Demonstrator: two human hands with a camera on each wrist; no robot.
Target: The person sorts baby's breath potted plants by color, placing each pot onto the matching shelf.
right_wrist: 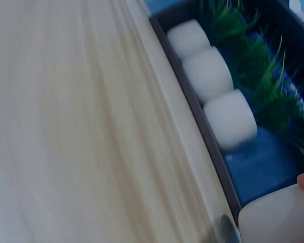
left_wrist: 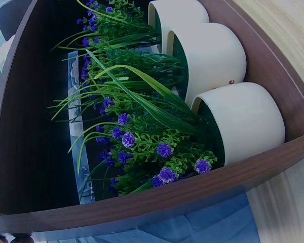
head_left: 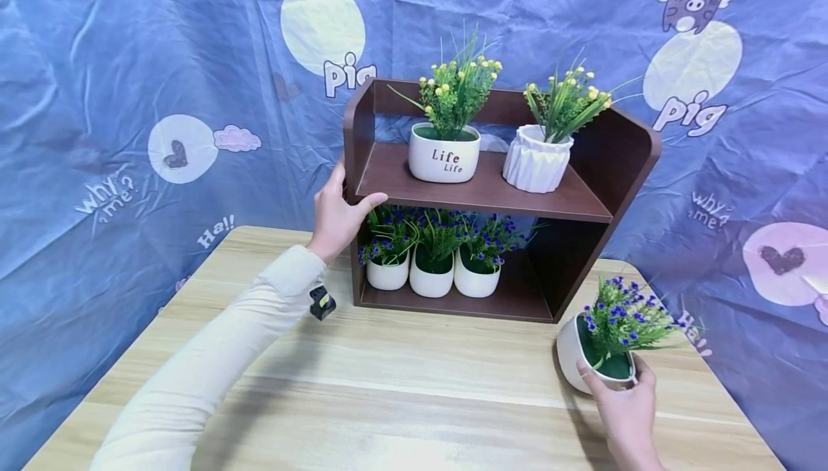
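Note:
My left hand [head_left: 336,213] holds the left side of a dark brown two-tier shelf [head_left: 440,198], its thumb lying along the front edge of the upper board. At the right of the table, my right hand [head_left: 624,406] grips a white potted plant [head_left: 571,356] with purple flowers by its rim, thumb on the near side; the pot is tilted. On the lower tier, three white pots [left_wrist: 251,121] with similar purple-flowered plants stand in a row toward the left. The right wrist view catches the held pot [right_wrist: 276,217] at its lower right corner.
Two yellow-flowered plants stand on the upper tier: one in a white pot [head_left: 445,162] lettered "Life", one in a pleated white pot [head_left: 537,162]. A small black device [head_left: 322,303] sits at my left wrist. Behind the wooden table [head_left: 388,377] hangs a blue printed cloth [head_left: 129,97].

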